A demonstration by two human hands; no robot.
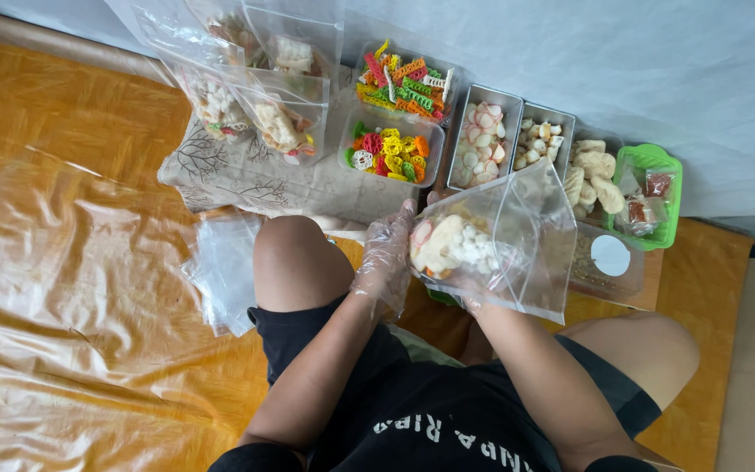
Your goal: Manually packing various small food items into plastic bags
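The left hand [384, 260], in a thin clear glove, grips the near edge of a clear zip bag [500, 240] half filled with pale crackers, held over the lap. The right hand [467, 301] is almost wholly hidden under the bag; its grip cannot be told. Behind stand trays of coloured crackers [388, 150], a metal tin of pink-rimmed slices [482, 140] and a green basket [653, 197], partly masked by the bag.
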